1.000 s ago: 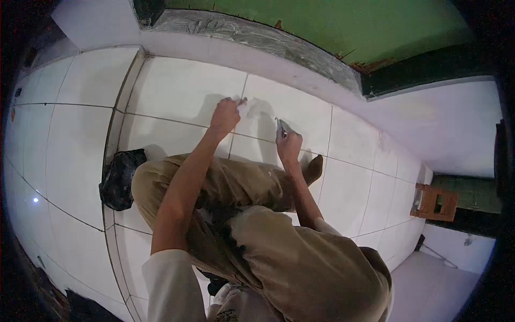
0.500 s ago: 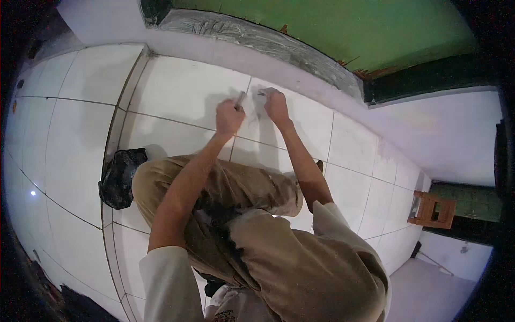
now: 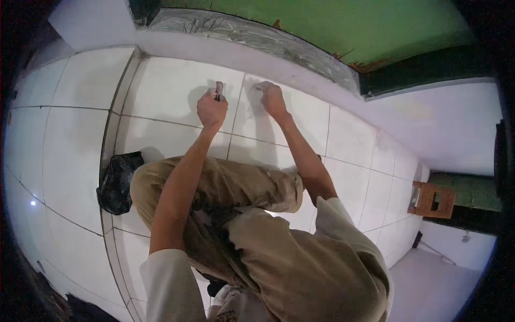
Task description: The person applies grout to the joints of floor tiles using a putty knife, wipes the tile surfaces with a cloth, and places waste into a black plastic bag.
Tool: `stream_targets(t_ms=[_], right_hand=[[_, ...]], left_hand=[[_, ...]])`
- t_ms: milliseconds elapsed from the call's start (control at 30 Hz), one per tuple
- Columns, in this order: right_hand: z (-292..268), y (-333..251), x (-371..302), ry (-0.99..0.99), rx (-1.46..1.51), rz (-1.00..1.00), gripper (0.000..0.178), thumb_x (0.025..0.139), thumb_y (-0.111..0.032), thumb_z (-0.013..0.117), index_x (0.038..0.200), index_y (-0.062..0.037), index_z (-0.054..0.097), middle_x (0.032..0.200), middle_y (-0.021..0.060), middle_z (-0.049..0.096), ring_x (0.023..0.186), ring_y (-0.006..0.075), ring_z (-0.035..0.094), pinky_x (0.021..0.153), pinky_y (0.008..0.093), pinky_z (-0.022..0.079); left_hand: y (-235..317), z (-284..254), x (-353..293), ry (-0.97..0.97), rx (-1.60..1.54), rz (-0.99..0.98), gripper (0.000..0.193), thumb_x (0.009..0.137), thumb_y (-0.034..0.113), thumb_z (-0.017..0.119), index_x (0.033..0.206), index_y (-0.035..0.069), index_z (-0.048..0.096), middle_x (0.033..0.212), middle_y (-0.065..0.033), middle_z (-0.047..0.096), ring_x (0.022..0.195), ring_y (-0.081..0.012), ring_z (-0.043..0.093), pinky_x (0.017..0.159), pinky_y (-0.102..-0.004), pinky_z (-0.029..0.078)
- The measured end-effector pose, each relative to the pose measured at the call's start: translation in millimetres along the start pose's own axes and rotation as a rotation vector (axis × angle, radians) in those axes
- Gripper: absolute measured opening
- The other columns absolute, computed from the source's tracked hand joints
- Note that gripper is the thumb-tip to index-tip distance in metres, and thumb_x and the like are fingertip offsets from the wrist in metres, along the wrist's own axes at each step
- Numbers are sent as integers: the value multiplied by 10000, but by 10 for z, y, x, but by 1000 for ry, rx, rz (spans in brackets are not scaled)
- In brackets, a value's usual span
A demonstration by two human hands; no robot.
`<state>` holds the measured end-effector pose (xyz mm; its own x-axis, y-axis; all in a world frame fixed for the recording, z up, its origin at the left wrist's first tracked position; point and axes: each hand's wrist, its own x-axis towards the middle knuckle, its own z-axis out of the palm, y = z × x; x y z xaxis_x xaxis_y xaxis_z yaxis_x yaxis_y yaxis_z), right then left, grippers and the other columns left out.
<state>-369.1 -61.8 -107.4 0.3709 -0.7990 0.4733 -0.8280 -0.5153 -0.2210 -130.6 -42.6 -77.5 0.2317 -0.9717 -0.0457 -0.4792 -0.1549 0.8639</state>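
Note:
Both arms reach forward over the white tiled floor [image 3: 171, 88]. My left hand [image 3: 212, 111] is closed around a small, narrow object [image 3: 219, 89], pale with reddish and dark parts, whose end sticks up past the thumb. Its exact kind is too small to make out. To the right, my right hand [image 3: 274, 102] pinches a thin greyish-white piece [image 3: 261, 86] between the fingertips, close above a tile near the wall base. Faint grey smudges show on the tile below it. The two hands are apart.
A black plastic bag [image 3: 119, 182] lies by my knee at the floor's step edge [image 3: 110, 134]. Ahead runs a low lilac wall with a grey-smeared ledge [image 3: 257, 45] under a green panel [image 3: 343, 24]. A brown stool [image 3: 432, 199] stands far right.
My left hand has moved left, away from the right hand, and the object in it now points more upright. My right hand keeps nearly the same place. The view has shifted slightly.

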Motion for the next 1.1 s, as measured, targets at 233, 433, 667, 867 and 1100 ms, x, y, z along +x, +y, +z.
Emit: stream_targets(t_ms=[233,433,667,867,1100], right_hand=[[77,79,-79,-78,45,62,339,710,-1,584,1038,-24,666,918,171,638,944,364,589,895,454,470],[-159,-518,-107,-326,107,126,304,745,-11,606,1032,-64,693,1048,149,676,1024,345,597,932,429,495],[-305,-94,-134,-22,154,273,322,722,13,646,1034,-51,690,1106,147,662,1062,353,589,933,434,477],[-191,-429,-340,-133,95,222,391,679,38,596,1059,-23,663,1041,188,657,1010,389,584,903,448,484],[-311,-227,-321,-4,18,280,364,718,45,546,1059,-5,663,1008,230,665,920,423,613,835,469,514]], left_hand=[[126,95,-5,6,-27,35,122,771,141,653,824,32,654,717,-144,676,727,-338,678,704,-451,528],[-216,32,66,23,49,9,154,750,149,651,838,22,655,748,-173,667,765,-367,664,702,-484,514],[-62,51,12,11,-7,55,125,757,134,638,779,11,633,692,-157,662,706,-358,667,690,-468,520],[-129,37,31,-1,-25,160,114,770,98,624,746,-11,601,623,-160,644,632,-349,662,667,-445,522],[-288,215,18,-208,-107,188,86,762,41,596,732,-38,577,644,-198,646,588,-340,673,619,-412,543]])
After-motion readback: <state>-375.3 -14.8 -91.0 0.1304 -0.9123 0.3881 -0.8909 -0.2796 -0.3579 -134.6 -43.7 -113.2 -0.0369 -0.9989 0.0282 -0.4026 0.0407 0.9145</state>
